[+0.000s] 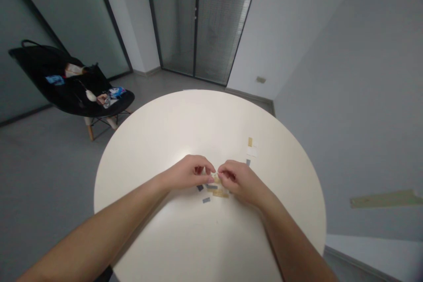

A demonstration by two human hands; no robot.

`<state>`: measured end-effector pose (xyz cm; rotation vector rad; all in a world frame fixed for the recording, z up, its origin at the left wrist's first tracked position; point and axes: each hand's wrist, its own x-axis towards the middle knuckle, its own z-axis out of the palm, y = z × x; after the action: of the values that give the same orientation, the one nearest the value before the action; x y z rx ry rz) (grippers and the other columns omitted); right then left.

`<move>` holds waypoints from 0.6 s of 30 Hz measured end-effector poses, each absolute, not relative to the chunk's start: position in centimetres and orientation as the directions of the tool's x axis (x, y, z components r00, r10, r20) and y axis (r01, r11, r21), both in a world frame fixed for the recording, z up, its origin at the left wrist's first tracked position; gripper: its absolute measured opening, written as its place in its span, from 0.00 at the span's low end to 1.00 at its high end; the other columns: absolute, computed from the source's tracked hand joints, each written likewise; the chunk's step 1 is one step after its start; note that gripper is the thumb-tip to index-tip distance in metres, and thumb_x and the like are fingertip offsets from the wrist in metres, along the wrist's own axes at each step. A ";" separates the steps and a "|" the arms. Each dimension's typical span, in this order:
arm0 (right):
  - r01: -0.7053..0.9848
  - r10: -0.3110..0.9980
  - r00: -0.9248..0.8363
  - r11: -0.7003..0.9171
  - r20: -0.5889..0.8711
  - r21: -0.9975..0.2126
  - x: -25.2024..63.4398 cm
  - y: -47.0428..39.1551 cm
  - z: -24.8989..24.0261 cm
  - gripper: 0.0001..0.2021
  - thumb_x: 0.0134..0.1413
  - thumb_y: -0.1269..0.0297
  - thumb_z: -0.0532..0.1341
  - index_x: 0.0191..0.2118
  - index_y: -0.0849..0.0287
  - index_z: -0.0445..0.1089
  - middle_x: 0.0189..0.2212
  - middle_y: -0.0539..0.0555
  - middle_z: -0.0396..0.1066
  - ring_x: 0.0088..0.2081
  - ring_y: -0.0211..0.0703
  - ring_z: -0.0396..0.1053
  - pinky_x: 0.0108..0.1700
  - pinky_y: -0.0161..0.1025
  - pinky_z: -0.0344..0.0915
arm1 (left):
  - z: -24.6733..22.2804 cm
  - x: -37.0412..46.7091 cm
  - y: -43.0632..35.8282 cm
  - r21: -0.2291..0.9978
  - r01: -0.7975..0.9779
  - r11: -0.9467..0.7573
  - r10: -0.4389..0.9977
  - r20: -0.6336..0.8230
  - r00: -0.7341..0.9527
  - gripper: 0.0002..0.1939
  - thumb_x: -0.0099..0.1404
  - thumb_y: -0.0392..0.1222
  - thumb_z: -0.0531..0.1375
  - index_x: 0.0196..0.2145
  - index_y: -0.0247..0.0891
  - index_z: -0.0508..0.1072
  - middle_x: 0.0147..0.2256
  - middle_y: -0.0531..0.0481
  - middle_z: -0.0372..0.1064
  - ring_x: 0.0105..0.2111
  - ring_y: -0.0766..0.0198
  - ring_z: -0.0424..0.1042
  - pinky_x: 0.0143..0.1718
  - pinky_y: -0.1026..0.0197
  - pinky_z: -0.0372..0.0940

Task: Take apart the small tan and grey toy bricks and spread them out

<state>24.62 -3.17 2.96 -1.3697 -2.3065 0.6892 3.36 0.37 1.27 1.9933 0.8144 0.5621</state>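
Both hands meet over the middle of a round white table, their fingertips nearly touching. My left hand comes from the left, fingers curled and thumb near the index fingertip. My right hand faces it with its fingers closed in a pinch. Something small and pale between the fingertips is too small to name. Just below them lie flat yellowish strips, partly hidden by the hands. A grey strip lies over these, and a small grey piece rests nearer me. A dark piece sits under my left thumb.
Beyond my right hand lie a small yellow piece, a white piece and a grey piece. A black chair with several items on it stands at the left. A tape strip is on the right wall.
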 end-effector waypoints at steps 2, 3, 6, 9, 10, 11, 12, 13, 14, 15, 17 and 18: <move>0.677 0.887 -0.450 0.411 0.098 -0.611 24.6 -3.0 3.0 0.08 0.56 0.66 0.56 0.33 0.60 0.72 0.29 0.52 0.69 0.30 0.36 0.63 0.34 0.32 0.56 | 1.1 3.7 0.3 0.861 0.310 -0.404 0.756 0.123 0.643 0.10 0.60 0.46 0.62 0.35 0.37 0.77 0.29 0.51 0.70 0.26 0.69 0.63 0.28 0.66 0.58; 0.664 0.888 -0.448 0.407 0.103 -0.627 24.6 -3.1 3.0 0.08 0.57 0.66 0.56 0.33 0.60 0.72 0.30 0.52 0.70 0.30 0.35 0.63 0.34 0.33 0.57 | 1.0 3.8 0.3 0.858 0.314 -0.406 0.770 0.137 0.623 0.10 0.60 0.46 0.62 0.34 0.37 0.77 0.28 0.51 0.70 0.26 0.69 0.63 0.28 0.66 0.58; 0.620 0.909 -0.409 0.339 0.077 -0.708 24.2 -3.2 3.0 0.10 0.59 0.62 0.55 0.36 0.59 0.73 0.29 0.51 0.72 0.28 0.35 0.64 0.33 0.33 0.58 | 0.9 4.0 0.4 0.842 0.337 -0.421 0.802 0.172 0.572 0.09 0.62 0.44 0.60 0.32 0.36 0.77 0.27 0.51 0.71 0.25 0.69 0.64 0.27 0.66 0.58; 0.505 0.950 -0.313 0.171 0.006 -0.846 24.1 -3.0 2.5 0.12 0.57 0.57 0.58 0.36 0.59 0.74 0.26 0.51 0.72 0.26 0.35 0.65 0.31 0.33 0.61 | 1.1 4.0 0.4 0.826 0.331 -0.456 0.812 0.234 0.534 0.09 0.62 0.44 0.60 0.32 0.37 0.77 0.27 0.50 0.72 0.26 0.68 0.66 0.28 0.66 0.60; 0.445 0.961 -0.274 0.100 -0.029 -0.890 24.1 -2.8 2.2 0.13 0.55 0.55 0.60 0.35 0.60 0.74 0.25 0.51 0.72 0.25 0.36 0.66 0.30 0.33 0.61 | 1.1 3.9 0.4 0.823 0.322 -0.469 0.811 0.257 0.525 0.09 0.62 0.44 0.60 0.32 0.37 0.77 0.28 0.49 0.72 0.27 0.68 0.66 0.28 0.66 0.61; 0.378 0.969 -0.238 0.031 -0.064 -0.925 24.1 -2.7 1.9 0.14 0.52 0.53 0.62 0.34 0.60 0.74 0.23 0.51 0.71 0.24 0.36 0.66 0.29 0.34 0.62 | 1.1 3.9 0.4 0.819 0.312 -0.482 0.808 0.279 0.519 0.09 0.62 0.44 0.61 0.32 0.37 0.77 0.28 0.49 0.73 0.27 0.67 0.67 0.29 0.66 0.62; 0.307 0.974 -0.208 -0.026 -0.094 -0.951 24.1 -2.5 1.7 0.15 0.49 0.52 0.64 0.33 0.61 0.73 0.22 0.50 0.71 0.23 0.36 0.66 0.27 0.34 0.63 | 1.1 3.8 0.4 0.814 0.301 -0.496 0.803 0.299 0.515 0.08 0.62 0.43 0.61 0.32 0.37 0.77 0.29 0.48 0.73 0.28 0.67 0.68 0.30 0.65 0.63; 0.236 0.977 -0.182 -0.067 -0.112 -0.969 24.1 -2.3 1.4 0.16 0.46 0.52 0.66 0.32 0.61 0.73 0.21 0.50 0.70 0.23 0.36 0.66 0.27 0.34 0.63 | 1.0 3.8 0.4 0.809 0.289 -0.512 0.795 0.320 0.515 0.08 0.62 0.43 0.61 0.32 0.37 0.77 0.30 0.48 0.73 0.28 0.67 0.69 0.31 0.65 0.64; 0.169 0.979 -0.165 -0.089 -0.117 -0.982 24.1 -2.2 1.2 0.16 0.44 0.52 0.67 0.32 0.61 0.73 0.21 0.50 0.70 0.23 0.36 0.66 0.27 0.35 0.64 | 0.9 3.8 0.4 0.803 0.276 -0.529 0.784 0.338 0.520 0.08 0.61 0.43 0.61 0.32 0.37 0.77 0.30 0.47 0.74 0.29 0.66 0.70 0.33 0.65 0.64; 0.108 0.981 -0.156 -0.095 -0.111 -0.990 24.0 -2.1 1.1 0.16 0.42 0.53 0.68 0.32 0.61 0.73 0.22 0.50 0.71 0.23 0.36 0.67 0.28 0.35 0.65 | 0.8 3.7 0.4 0.797 0.261 -0.545 0.771 0.354 0.529 0.08 0.61 0.43 0.62 0.32 0.37 0.77 0.30 0.47 0.74 0.29 0.66 0.70 0.33 0.65 0.65; 0.010 0.984 -0.152 -0.088 -0.088 -0.996 23.9 -1.9 0.8 0.16 0.39 0.55 0.70 0.32 0.61 0.72 0.24 0.50 0.72 0.25 0.35 0.68 0.30 0.36 0.67 | 0.6 3.8 0.4 0.789 0.239 -0.566 0.751 0.374 0.544 0.08 0.61 0.43 0.62 0.32 0.36 0.77 0.31 0.46 0.74 0.29 0.66 0.71 0.35 0.64 0.66; -0.028 0.985 -0.153 -0.082 -0.077 -0.996 23.9 -1.9 0.8 0.16 0.39 0.56 0.71 0.32 0.60 0.72 0.25 0.50 0.72 0.25 0.35 0.68 0.31 0.36 0.67 | 0.5 3.8 0.4 0.785 0.235 -0.574 0.745 0.382 0.547 0.08 0.61 0.43 0.62 0.32 0.36 0.76 0.31 0.46 0.74 0.30 0.66 0.71 0.35 0.65 0.66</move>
<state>23.87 -1.88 0.79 -1.1664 -1.2561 1.3970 3.77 0.39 0.52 2.0943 0.7868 0.9515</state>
